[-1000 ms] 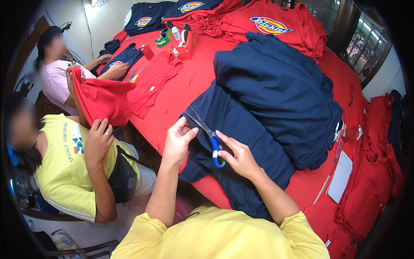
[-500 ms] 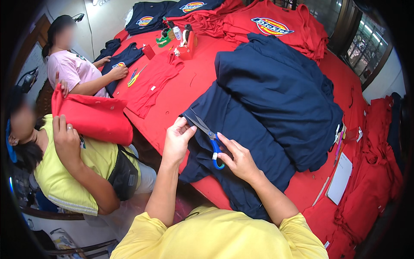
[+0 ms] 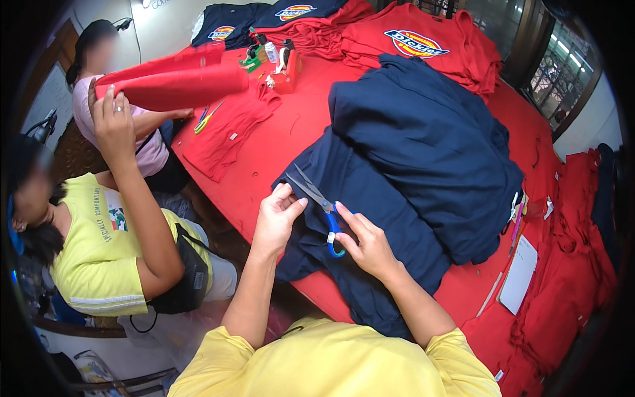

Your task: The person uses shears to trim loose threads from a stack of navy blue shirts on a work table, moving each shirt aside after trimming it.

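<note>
My right hand (image 3: 362, 241) holds a pair of scissors (image 3: 317, 198) by its blue handles, the blades parted and pointing up and left. Their tips lie over the edge of a navy garment (image 3: 370, 192), close to my left hand. My left hand (image 3: 280, 215) pinches that edge between thumb and fingers. The navy cloth spreads from under both hands into a large rumpled heap (image 3: 430, 145) to the right. Whether a thread lies between the blades is too small to tell.
A red-covered table (image 3: 311, 99) bears tape dispensers (image 3: 286, 69), yellow-handled scissors (image 3: 205, 122) and folded red cloth (image 3: 231, 132). Red shirts (image 3: 423, 40) are piled at the back. At right lie a white notepad (image 3: 518, 274) and red garments (image 3: 569, 264). Two people stand left, one lifting red cloth (image 3: 172, 83).
The near person at left has raised and swung the red cloth up and to the right, now in front of the other person. My hands and scissors have hardly moved.
</note>
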Motion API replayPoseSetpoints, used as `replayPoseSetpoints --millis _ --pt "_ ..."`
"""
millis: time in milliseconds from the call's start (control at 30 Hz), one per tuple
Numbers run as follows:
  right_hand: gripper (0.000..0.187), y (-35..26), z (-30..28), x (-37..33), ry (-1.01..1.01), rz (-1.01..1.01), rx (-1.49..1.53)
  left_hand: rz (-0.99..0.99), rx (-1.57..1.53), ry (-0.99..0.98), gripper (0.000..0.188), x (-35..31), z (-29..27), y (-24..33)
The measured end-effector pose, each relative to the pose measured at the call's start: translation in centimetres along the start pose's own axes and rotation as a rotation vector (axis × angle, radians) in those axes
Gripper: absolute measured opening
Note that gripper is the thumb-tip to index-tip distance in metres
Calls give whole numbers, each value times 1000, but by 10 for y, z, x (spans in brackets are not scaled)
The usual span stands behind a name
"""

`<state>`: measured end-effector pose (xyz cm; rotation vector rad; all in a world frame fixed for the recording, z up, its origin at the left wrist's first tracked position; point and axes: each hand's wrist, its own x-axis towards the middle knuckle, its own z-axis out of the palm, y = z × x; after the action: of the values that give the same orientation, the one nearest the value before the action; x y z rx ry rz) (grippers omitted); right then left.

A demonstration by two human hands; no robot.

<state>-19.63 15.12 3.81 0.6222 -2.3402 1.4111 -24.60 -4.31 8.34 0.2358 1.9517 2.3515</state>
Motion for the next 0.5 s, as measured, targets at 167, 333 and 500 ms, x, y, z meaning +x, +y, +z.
replayPoseSetpoints --millis 167,333,500 --pt "56 -1 -4 1 -42 71 84 -17 -9 -8 24 -1 4 5" --pt "55 -7 -7 1 -123 202 212 -33 48 -24 35 0 -4 -2" --pt "52 4 1 -2 -28 155 244 -30 89 -2 21 2 -2 -2"
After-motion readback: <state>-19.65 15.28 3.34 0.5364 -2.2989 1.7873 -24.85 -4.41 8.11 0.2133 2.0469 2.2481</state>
